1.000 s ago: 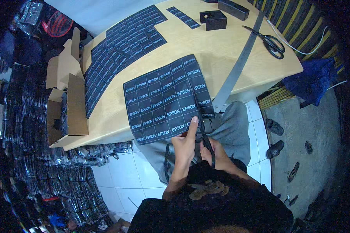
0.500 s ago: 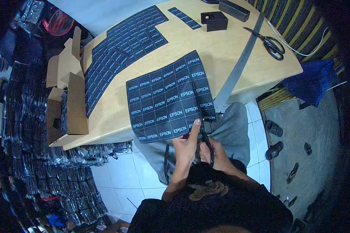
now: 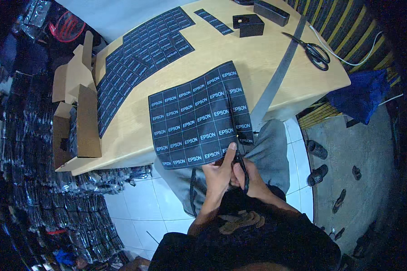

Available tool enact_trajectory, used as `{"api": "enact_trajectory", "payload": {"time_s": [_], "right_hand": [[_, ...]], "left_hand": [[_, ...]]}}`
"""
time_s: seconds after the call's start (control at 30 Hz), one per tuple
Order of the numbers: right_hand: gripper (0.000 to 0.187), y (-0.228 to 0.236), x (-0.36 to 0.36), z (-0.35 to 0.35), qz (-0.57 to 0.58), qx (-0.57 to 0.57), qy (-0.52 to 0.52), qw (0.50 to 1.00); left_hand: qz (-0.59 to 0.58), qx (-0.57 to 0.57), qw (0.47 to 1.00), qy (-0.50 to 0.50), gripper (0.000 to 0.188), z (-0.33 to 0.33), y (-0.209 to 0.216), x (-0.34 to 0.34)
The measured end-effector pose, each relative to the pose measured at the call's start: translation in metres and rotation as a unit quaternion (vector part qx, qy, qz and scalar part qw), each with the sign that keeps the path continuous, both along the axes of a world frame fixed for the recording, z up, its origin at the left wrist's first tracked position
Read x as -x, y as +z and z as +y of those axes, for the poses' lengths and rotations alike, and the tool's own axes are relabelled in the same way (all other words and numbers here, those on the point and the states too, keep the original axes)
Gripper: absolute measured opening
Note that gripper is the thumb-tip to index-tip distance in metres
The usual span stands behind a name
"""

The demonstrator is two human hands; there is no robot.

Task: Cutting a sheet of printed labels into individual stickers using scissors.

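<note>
A black sheet of labels (image 3: 185,119), printed in a grid of white lettering, is held up over my lap, its far part above the table's near edge. My left hand (image 3: 219,176) pinches its near edge, thumb on top and fingers beneath. My right hand (image 3: 253,178) is closed round the handles of black scissors (image 3: 240,168). Their dark blades run up along the sheet near its right side, beside the outermost column of labels. That right strip still joins the rest at the far end, as far as I can see. Some of my right fingers are hidden behind the handles.
On the wooden table (image 3: 221,49) lie more label sheets (image 3: 156,40), a narrow label strip (image 3: 214,21), a black box (image 3: 248,25), a long metal ruler (image 3: 280,72) and second scissors (image 3: 316,54). An open cardboard box (image 3: 88,119) stands at the left edge. Bagged goods pile up left.
The sheet has shifted slightly right and toward me, with both hands a little lower. The scissor handles look closer together. My hands keep their hold on the sheet and scissors.
</note>
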State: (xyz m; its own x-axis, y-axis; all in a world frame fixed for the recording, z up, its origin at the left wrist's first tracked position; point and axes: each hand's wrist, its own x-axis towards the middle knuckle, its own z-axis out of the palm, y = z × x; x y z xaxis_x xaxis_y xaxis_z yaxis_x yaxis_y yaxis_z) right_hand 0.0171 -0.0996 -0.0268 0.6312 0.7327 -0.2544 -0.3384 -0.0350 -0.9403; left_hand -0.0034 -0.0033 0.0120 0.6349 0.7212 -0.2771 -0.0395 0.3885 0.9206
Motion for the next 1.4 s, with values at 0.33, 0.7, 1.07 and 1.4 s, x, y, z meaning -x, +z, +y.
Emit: {"api": "enact_trajectory", "payload": {"time_s": [0.33, 0.7, 1.07, 1.4], "right_hand": [[0.029, 0.009, -0.003, 0.000, 0.008, 0.022, -0.032, 0.999], [0.030, 0.021, -0.016, 0.001, -0.065, 0.066, -0.049, 0.995], [0.024, 0.034, -0.026, -0.001, -0.066, 0.088, -0.037, 0.993], [0.024, 0.038, -0.031, 0.001, -0.041, 0.089, -0.052, 0.994]], "left_hand": [[-0.008, 0.009, 1.000, -0.015, 0.023, 0.000, -0.004, 0.002], [-0.024, -0.038, 0.998, -0.036, 0.014, -0.002, -0.014, 0.008], [-0.015, -0.031, 0.998, -0.049, 0.014, 0.002, -0.007, 0.009], [-0.022, -0.076, 0.993, -0.091, 0.018, 0.005, -0.007, 0.016]]}}
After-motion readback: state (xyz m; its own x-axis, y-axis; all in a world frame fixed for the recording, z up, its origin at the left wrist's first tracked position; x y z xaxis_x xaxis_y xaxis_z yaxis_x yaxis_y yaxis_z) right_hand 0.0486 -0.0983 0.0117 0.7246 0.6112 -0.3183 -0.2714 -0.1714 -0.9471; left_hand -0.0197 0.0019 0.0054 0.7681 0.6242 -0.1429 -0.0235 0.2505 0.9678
